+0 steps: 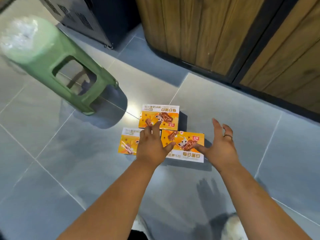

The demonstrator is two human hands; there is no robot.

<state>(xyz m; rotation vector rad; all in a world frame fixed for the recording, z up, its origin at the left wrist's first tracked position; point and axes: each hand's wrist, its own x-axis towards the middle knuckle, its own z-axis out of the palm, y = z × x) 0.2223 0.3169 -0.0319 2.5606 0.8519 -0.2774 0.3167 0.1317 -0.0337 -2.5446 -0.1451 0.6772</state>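
Head view: both hands are reaching down over three orange snack boxes lying flat on the grey tiled floor (72, 170). The left hand (152, 146) is lying open, fingers straight and slightly spread, over the seam between two boxes; whether the palm is touching them, cannot tell. The left box (128, 141) is showing from under that hand's outer edge. The middle box (183, 144) is sitting between the two hands, with the left thumb crossing its left edge and the right thumb crossing its printed face. The right hand (220, 148) is spreading wide, fingers lightly bent and gripping nothing, with a ring (227, 135) showing on one finger. Its fingers are standing just past the box's right edge. The far box (161, 115) is lying just beyond the left fingertips, the forefinger overlapping its near edge. A green plastic stool (57, 66) is standing well beyond and left of the left hand. A wood-panelled front (216, 35) is running beyond the right hand.
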